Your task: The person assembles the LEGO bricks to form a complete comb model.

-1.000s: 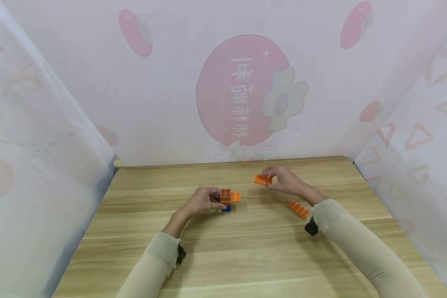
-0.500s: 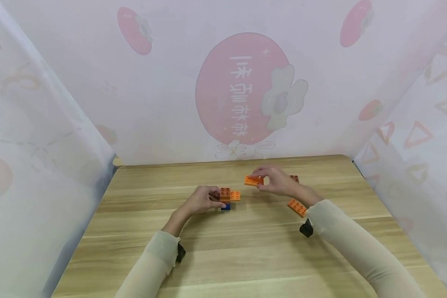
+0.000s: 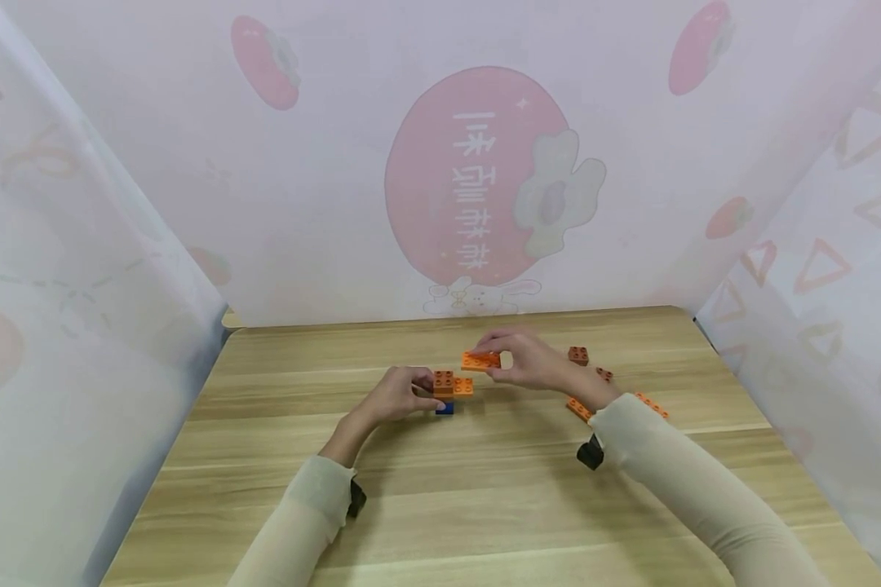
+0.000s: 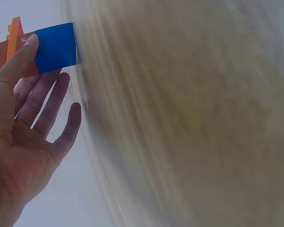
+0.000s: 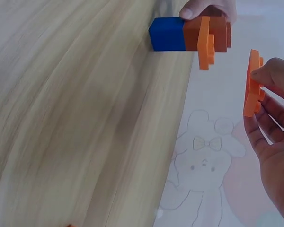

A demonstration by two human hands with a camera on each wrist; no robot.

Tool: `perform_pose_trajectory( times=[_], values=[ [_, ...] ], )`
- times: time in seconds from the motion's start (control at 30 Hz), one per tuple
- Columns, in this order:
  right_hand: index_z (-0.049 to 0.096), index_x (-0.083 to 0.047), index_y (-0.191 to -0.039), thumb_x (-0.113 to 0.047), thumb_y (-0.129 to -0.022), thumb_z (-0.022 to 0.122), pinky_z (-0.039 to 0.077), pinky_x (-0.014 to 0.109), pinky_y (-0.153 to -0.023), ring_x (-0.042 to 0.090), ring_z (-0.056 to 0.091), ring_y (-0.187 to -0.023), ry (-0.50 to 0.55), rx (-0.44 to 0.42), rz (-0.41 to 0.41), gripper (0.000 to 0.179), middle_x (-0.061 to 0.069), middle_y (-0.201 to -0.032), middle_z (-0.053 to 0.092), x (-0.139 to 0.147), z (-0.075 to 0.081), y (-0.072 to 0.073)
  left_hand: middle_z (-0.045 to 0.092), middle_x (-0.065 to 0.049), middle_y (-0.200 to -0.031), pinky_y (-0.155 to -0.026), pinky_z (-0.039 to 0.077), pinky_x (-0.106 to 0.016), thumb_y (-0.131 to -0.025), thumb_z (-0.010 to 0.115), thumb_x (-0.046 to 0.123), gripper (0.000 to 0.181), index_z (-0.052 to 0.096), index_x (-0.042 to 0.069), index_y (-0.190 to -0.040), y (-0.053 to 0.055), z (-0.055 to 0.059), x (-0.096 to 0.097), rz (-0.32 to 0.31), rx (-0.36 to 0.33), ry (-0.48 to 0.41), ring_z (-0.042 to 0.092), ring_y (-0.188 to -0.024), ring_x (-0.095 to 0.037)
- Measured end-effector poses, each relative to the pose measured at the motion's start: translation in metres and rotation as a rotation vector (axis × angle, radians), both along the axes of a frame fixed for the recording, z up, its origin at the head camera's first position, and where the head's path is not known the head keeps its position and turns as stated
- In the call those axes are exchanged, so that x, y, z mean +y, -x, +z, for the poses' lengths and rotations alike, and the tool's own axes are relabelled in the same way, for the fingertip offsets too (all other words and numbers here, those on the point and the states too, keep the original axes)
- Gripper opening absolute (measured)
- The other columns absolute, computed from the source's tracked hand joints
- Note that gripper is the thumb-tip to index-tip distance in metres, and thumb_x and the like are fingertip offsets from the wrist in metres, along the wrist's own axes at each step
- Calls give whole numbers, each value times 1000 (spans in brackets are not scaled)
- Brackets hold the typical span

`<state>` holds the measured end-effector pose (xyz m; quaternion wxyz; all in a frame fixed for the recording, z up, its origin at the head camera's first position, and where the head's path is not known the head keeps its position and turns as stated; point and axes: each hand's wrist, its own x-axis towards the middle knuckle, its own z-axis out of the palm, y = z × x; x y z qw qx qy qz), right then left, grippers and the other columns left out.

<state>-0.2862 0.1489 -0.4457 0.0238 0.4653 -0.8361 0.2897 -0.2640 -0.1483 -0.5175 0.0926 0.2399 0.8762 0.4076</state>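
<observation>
My left hand (image 3: 395,396) grips a small upright stack of toy building bricks (image 3: 444,385) between thumb and fingers. A blue brick (image 5: 168,34) forms its bottom, with brown brick above it. Partway up, an orange plate (image 5: 204,43) juts out of the stack to the right, and more brown brick (image 3: 444,378) tops it. My right hand (image 3: 527,360) pinches another flat orange studded plate (image 5: 252,87) by its ends, studs up. That plate is held above the table, just right of the stack's top and apart from it.
Behind and beside my right wrist lie two brown bricks (image 3: 577,355) and two orange plates (image 3: 652,405), partly covered by the arm. The wooden table (image 3: 440,505) ends at a printed white curtain (image 3: 323,204) at the back, with more curtain on both sides.
My right hand has moved left with the orange plate, closer to the stack. Loose bricks behind its wrist have come into view. The left hand and the stack have stayed in place.
</observation>
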Motion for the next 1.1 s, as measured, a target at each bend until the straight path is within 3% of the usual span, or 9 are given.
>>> perform_pose_trajectory(
  times=[0.23, 0.53, 1.1],
  values=[
    [77, -6, -126, -4, -92, 79, 61, 40, -91, 21, 70, -109, 29, 34, 55, 35, 7, -120, 74, -13, -2, -1, 78, -3, -103, -89, 62, -36, -89, 88, 17, 22, 75, 9, -105, 2, -1, 2, -13, 3, 0, 73, -96, -16],
    [78, -5, -124, -2, -89, 81, 59, 42, -96, 24, 69, -109, 20, 62, 65, 36, 8, -117, 73, -28, -4, -3, 79, -2, -103, -90, 62, -36, -89, 89, 17, 23, 76, 9, -106, 2, -1, 3, -19, 13, -2, 74, -96, -15],
    [79, -7, -123, -4, -90, 81, 59, 34, -95, 18, 70, -105, -16, 3, 70, 33, 5, -117, 73, -41, -12, -1, 79, -1, -103, -90, 62, -37, -90, 88, 18, 21, 76, 10, -106, 2, -1, 4, -28, 13, -12, 74, -95, -13]
  ],
)
